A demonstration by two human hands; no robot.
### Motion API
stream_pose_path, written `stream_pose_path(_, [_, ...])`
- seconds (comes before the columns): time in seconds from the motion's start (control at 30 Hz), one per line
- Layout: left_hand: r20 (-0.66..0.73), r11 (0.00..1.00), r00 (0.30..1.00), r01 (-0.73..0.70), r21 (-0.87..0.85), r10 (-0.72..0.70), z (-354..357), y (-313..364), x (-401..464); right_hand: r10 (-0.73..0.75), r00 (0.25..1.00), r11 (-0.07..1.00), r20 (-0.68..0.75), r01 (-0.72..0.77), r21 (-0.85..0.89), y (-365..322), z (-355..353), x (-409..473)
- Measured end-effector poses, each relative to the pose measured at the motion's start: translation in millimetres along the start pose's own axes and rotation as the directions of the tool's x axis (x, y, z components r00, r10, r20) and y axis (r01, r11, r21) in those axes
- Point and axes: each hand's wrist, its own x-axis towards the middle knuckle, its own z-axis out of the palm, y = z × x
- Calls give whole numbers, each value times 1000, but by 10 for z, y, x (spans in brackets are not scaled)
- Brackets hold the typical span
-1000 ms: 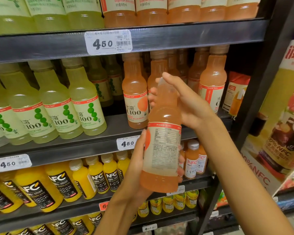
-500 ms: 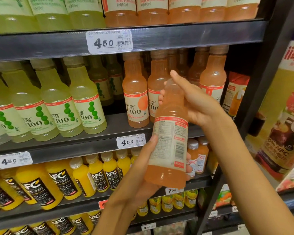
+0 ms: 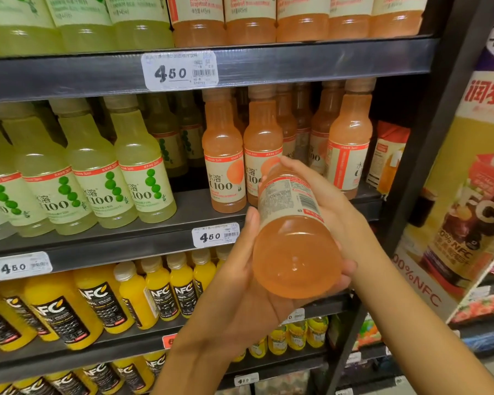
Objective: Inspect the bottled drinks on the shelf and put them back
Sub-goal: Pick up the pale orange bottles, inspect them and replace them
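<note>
Far left on the middle shelf [image 3: 160, 240] stand green-label bottles [image 3: 97, 172], yellow juice bottles [image 3: 126, 297] below. The left hand [image 3: 240, 286] cups the base of the orange bottle [image 3: 294, 235], tipped bottom toward us; the right hand [image 3: 328, 201] grips its top. Orange bottles [image 3: 226, 155] stand just behind, a poster [image 3: 468, 195] right.

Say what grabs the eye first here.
An orange plastic drink bottle at centre, tipped so its base faces the camera, in a two-handed grip: left hand under the base, right hand around the neck. Behind it, the dark metal shelf carries rows of pale green bottles.
</note>
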Motion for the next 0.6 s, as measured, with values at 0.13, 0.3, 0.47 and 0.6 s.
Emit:
stream_pose_path(0.13, [16, 994, 998, 65, 89, -67, 4, -62, -80, 18, 999, 1000, 32, -18, 10, -14, -26, 31])
stream_pose_path(0.3, [-62, 933, 998, 11, 360, 13, -80, -159, -110, -154, 979, 987, 133, 159, -30, -124, 36, 47])
stream_pose_path(0.47, [-186, 574, 957, 25, 818, 224, -128, -53, -122, -514, 811, 808, 279, 567, -161, -217, 98, -53])
stream_pose_path(0.6, [-123, 443, 952, -16, 896, 282, -201, -14, -68, -601, 715, 666, 357, 695, -272, -191, 152, -120])
